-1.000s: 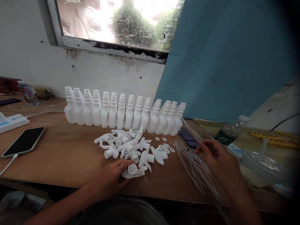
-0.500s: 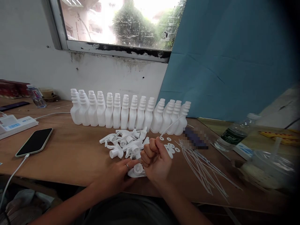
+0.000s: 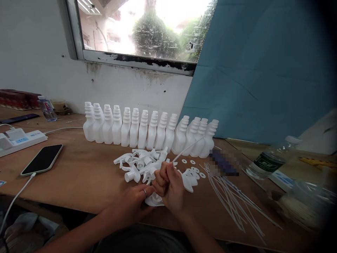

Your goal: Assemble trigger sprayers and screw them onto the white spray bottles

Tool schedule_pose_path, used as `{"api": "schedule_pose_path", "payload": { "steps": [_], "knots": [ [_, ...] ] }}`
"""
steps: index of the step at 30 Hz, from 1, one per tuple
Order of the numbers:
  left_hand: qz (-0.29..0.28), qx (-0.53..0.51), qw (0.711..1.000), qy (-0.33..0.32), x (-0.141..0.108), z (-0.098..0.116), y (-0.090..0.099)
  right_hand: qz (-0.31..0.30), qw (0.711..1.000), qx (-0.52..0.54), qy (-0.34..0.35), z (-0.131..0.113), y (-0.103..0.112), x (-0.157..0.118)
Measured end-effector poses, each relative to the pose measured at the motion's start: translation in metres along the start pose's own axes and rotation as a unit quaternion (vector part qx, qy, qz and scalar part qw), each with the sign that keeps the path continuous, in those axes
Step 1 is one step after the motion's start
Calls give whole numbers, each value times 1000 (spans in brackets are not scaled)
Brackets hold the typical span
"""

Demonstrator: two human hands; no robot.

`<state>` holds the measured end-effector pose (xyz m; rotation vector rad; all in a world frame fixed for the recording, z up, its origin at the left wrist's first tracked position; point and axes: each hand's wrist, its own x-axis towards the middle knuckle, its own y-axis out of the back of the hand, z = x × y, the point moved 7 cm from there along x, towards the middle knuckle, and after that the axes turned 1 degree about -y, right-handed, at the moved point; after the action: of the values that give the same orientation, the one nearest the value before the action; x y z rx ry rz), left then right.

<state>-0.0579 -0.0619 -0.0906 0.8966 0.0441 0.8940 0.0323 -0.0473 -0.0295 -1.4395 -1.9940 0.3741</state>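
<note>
My left hand (image 3: 135, 200) is closed around a white trigger spray head (image 3: 154, 199) at the table's front edge, its round opening facing up. Right above that opening is my right hand (image 3: 170, 186), a fist gripping a thin white plastic tube (image 3: 185, 149). The tube slants up and to the right out of the fist; its lower end is hidden by my fingers. Behind my hands lies a pile of white spray heads (image 3: 140, 161), and another spray head (image 3: 189, 182) rests just right of my fist. Small white ring washers (image 3: 202, 175) are scattered beside it.
A row of white bottles (image 3: 143, 130) stands along the back. Loose white tubes (image 3: 231, 200) lie on the right, near a water bottle (image 3: 268, 160) and a plastic cup (image 3: 302, 207). On the left are a charging phone (image 3: 42, 160) and a power strip (image 3: 25, 140).
My right fist has moved left and down, closer over the spray head, still with the tube. My left hand keeps its hold. The view has shifted slightly.
</note>
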Motion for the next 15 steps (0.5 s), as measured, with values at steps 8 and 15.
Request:
{"api": "schedule_pose_path", "payload": {
  "steps": [8,15],
  "knots": [
    [-8,-15,1000,0,0,2,3,24,999,-25,18,9,8,-2],
    [-2,-35,999,-7,0,3,3,37,995,-84,-33,15,5,-3]
  ]
}}
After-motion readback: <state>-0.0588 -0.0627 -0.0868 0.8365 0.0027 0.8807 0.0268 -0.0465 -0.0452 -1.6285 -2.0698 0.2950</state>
